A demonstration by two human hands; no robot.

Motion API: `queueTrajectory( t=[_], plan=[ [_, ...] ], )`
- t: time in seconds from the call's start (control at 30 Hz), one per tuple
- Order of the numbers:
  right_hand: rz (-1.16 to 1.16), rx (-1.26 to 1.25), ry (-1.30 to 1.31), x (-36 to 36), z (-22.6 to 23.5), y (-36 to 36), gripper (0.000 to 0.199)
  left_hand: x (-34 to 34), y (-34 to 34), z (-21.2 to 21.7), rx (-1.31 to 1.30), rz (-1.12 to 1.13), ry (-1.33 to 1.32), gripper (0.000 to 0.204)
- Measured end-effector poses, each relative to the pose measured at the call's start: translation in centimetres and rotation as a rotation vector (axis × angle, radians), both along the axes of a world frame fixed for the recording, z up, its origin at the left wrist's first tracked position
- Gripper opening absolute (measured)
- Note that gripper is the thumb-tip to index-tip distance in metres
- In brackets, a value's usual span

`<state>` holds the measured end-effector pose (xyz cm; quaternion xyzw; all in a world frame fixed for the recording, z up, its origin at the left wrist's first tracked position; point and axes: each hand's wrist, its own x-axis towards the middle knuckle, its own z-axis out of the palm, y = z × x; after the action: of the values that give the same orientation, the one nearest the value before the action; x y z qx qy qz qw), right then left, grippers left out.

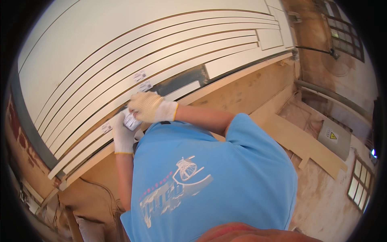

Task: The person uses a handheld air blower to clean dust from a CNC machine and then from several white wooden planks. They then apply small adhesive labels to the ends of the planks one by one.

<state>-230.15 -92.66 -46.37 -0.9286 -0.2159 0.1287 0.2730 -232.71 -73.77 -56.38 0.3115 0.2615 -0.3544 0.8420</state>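
Grip, both hands gloved in pale knit: a small stack of white printed labels point(131, 120) is held between the left hand point(123, 137), clenched beneath it, and the right hand point(151, 107), whose fingers are closed over its top edge. The stack is kept just above the near edge of the table point(242, 90), over the nearest white strip point(86, 151).

Step in hand, as judged: one label is being parted from the stack for sticking to a strip. It would be done well if a single label is pinched at a corner, the rest being pinned by the left hand, and if it is pressed flat onto a bare face, in line with those already placed.

Items around:
- Long white panel strips point(161, 48), laid side by side in curved-looking rows across the table, dark gaps between them.
- Labels already stuck point(140, 76) on two strips beyond the hands; another point(106, 128) on a strip left of them.
- Dark exposed patch point(181, 78) of table between strips.
- Bare wooden boards point(306, 143) on the floor, right.
- Grey electrical box point(334, 137) against the wall.

Obstructions: thick gloves, likely to blunt the feel for one thin label; the underside of the stack is hidden by the right hand.
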Motion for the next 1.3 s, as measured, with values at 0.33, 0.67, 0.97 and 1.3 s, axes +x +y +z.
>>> queueTrajectory(
  t=[0.33, 0.67, 0.97, 1.3],
  plan=[
    [-0.01, 0.097, 0.017, -0.8, -1.0, 1.4, 0.02, -0.4, 2.1, -0.5, 0.127, 0.062, -0.002, 0.047],
    [-0.015, 0.082, 0.076, -0.8, -0.3, 2.1, 0.023, -0.6, 2.6, 0.0, 0.101, 0.029, -0.05, 0.049],
    [-0.028, 0.018, -0.011, 0.1, -1.3, 0.3, 0.018, 0.5, 1.1, -1.4, 0.294, -0.086, -0.412, 0.038],
    [-0.338, 0.551, -0.257, 4.1, -1.4, -3.3, 0.006, 0.0, 1.9, 2.2, 1.007, -0.148, -0.809, 0.045]
  ],
)
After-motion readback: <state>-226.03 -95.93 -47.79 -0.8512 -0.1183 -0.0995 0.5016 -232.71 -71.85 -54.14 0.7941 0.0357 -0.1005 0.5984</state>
